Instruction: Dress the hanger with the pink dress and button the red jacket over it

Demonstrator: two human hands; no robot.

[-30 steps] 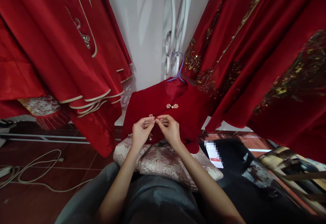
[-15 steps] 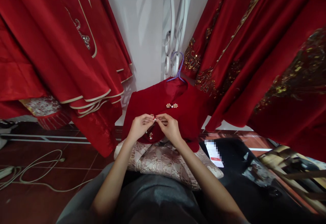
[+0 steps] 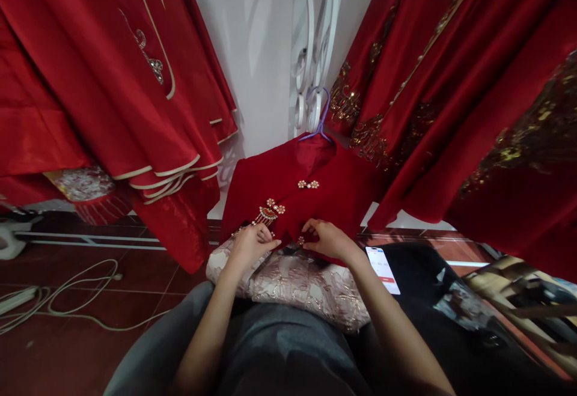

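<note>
A red jacket (image 3: 274, 176) hangs on a purple hanger (image 3: 321, 128), its lower part spread before me. Pearl and gold flower fasteners (image 3: 308, 184) sit near its collar. Lower down, a fan-shaped ornament (image 3: 265, 214) with hanging beads lies below another pearl fastener (image 3: 276, 207). My left hand (image 3: 253, 249) rests at the jacket's lower front, thumb apart from its bent fingers. On the other side, my right hand (image 3: 328, 241) has thumb and fingers apart beside a small pearl fastener (image 3: 300, 240). Pink brocade cloth (image 3: 306, 288) lies across my lap beneath both hands.
Red embroidered gowns hang at left (image 3: 148, 125) and right (image 3: 433, 131). White metal scrollwork (image 3: 311, 41) stands behind the hanger. A phone (image 3: 382, 271) and a clear plastic bag (image 3: 464, 306) lie on a black surface at right. A pale cable (image 3: 81, 315) coils on the tiled floor.
My hands have come apart from their pinch at the middle fastener and moved lower. The fan ornament and the fastener above it are now uncovered.
</note>
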